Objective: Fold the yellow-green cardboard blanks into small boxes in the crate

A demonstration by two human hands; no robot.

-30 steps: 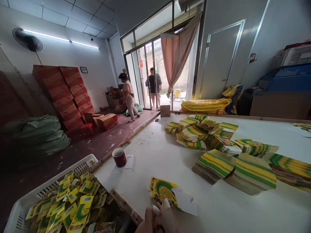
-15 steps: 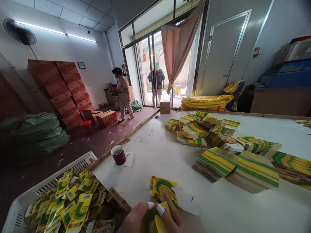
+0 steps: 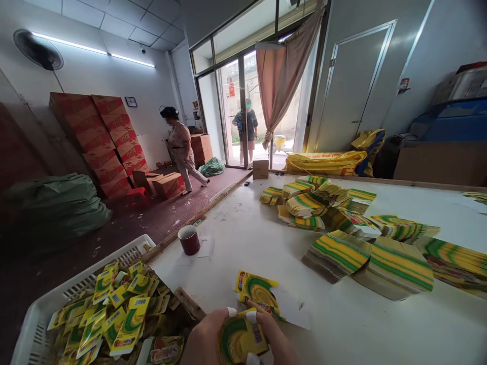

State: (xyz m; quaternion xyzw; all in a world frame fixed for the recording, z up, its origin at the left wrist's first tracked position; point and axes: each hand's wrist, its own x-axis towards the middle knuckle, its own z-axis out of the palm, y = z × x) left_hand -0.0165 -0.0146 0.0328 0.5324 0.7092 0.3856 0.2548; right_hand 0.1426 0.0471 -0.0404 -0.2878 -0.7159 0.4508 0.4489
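Observation:
At the bottom edge both of my hands hold one yellow-green printed carton piece [image 3: 239,339]. My left hand [image 3: 205,338] grips its left side; my right hand [image 3: 276,338], with white tape on the fingertips, grips its right side. Just beyond them a flat yellow-green printed card [image 3: 258,291] lies on the white table [image 3: 247,238], partly over a white sheet [image 3: 292,310]. Fanned stacks of the same flat cards [image 3: 369,258] spread across the table to the right.
A white plastic crate [image 3: 76,289] full of folded yellow packets stands at lower left. A dark red cup [image 3: 189,239] sits near the table's left edge. One person walks by stacked red boxes [image 3: 110,142]; another stands in the doorway [image 3: 247,126]. A green sack [image 3: 49,208] lies left.
My hands have risen into view holding the carton piece between them. The person by the boxes has walked further left. The view has shifted slightly.

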